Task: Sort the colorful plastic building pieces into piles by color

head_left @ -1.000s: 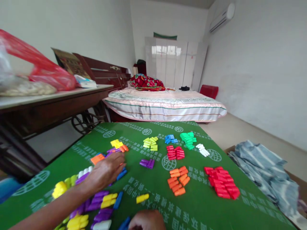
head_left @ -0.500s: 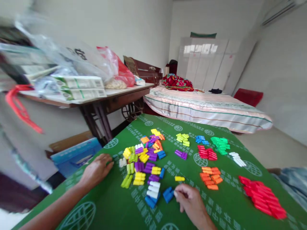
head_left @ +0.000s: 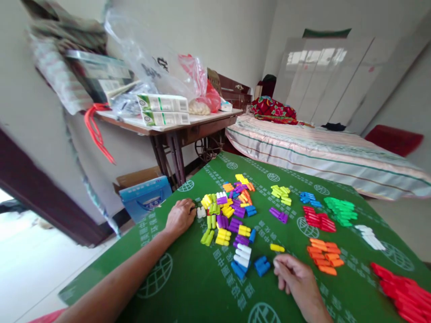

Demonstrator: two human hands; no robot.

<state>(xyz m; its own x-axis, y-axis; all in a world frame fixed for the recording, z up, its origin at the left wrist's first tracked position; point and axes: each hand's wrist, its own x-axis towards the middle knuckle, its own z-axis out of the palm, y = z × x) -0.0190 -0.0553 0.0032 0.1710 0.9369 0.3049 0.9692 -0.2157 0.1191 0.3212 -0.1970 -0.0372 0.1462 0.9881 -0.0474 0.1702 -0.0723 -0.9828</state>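
Observation:
My left hand point(head_left: 182, 216) rests on the green tabletop, loosely bent with thumb and fingers a little apart, beside a pair of white cap-like plastic pieces point(head_left: 201, 212). My right hand point(head_left: 296, 278) is closed in a pinch at the near side; whatever its fingertips hold, if anything, is too small to tell. Just left of them lie joined blue pieces point(head_left: 262, 266), and a single yellow piece point(head_left: 277, 247) lies just beyond. Between my hands spreads a mixed heap with purple pieces point(head_left: 222, 221), yellow pieces point(head_left: 223, 237), lime pieces point(head_left: 207, 237) and white pieces point(head_left: 242, 255).
Sorted groups sit to the right: orange pieces point(head_left: 325, 255), red pieces point(head_left: 406, 291), green pieces point(head_left: 340, 211) and white pieces point(head_left: 370, 237). A side table point(head_left: 161, 131) with bags and boxes stands at the left, a blue box point(head_left: 144, 197) below it. Behind is a bed point(head_left: 319, 150).
The camera view has swung left, so everything appears farther right. My right hand stays pinched near the blue and yellow pieces. My left hand still rests by the white pair.

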